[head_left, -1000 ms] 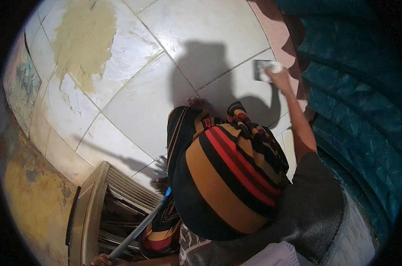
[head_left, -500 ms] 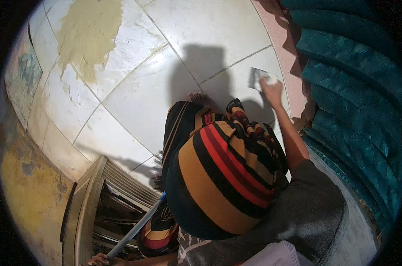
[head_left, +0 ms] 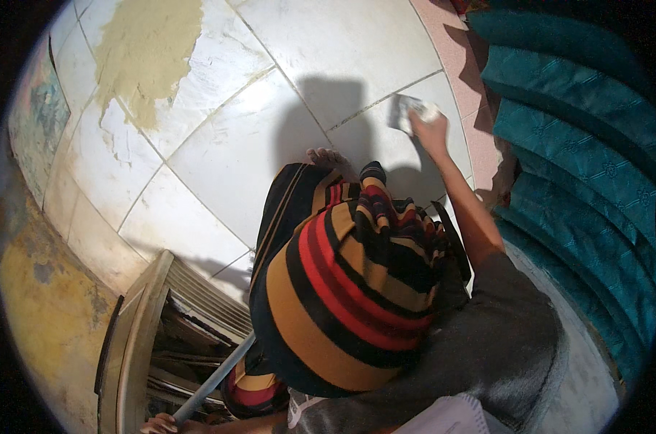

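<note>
My right hand (head_left: pixel 431 134) is closed around a flat grey piece with a white, crumpled-looking part (head_left: pixel 406 114), blurred by motion. It is at or just above the white tiled floor (head_left: pixel 219 173), close to a grout line, and I cannot make out its exact kind. At the lower left my left hand (head_left: pixel 158 424) grips the end of a broom's grey-blue handle (head_left: pixel 214 377). The handle slants up to the right and passes behind my striped cloth (head_left: pixel 342 289), which hides the broom head.
A tan dried patch (head_left: pixel 147 58) covers tiles at the upper left. Teal ruffled fabric (head_left: pixel 574 145) hangs along the right, beside a pink tile border (head_left: pixel 473 94). A wooden frame with slats (head_left: pixel 205 296) stands at lower left, near a stained yellow wall (head_left: pixel 46 289).
My right hand has moved left and slightly up across the tile with the grey-and-white piece. The broom's bristles have gone out of sight behind the striped cloth, which has shifted left.
</note>
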A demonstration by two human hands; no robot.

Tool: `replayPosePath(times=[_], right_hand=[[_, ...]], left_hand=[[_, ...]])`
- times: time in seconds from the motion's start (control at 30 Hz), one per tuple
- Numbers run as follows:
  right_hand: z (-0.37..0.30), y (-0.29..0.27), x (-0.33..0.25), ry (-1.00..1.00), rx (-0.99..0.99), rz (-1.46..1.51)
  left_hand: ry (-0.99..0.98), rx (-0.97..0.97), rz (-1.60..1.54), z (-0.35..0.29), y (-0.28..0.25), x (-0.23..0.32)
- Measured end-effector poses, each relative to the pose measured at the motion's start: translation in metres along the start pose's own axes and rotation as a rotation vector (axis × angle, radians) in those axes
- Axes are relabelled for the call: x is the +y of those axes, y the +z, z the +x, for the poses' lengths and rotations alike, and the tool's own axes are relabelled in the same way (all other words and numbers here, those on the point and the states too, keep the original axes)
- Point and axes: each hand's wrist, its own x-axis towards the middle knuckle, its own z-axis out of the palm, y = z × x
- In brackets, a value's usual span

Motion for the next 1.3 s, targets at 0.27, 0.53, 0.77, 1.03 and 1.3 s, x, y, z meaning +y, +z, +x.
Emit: replayPosePath(times=[0.27, 0.53, 0.77, 1.03, 1.3], right_hand=[[-0.094, -0.015, 0.042, 0.300, -0.015, 0.325], [-0.107, 0.077, -0.007, 0.113, 0.048, 0.200], [-0.106, 0.023, -0.009, 0.328, -0.001, 0.388], [-0.126, 0.028, 0.042, 0.320, 0.179, 0.192], [-0.001, 0.170, -0.187, -0.179, -0.065, -0.110]], left_hand=[[-0.026, -0.035, -0.028, 0.001, -0.036, -0.045], [0.011, -0.059, -0.022, 0.019, -0.074, -0.045], [-0.009, -0.062, 0.031, 0.035, -0.088, -0.055], [0.035, -0.018, 0.038, 0.044, -0.085, -0.056], [0.020, 0.041, 0.033, 0.060, -0.090, -0.043]])
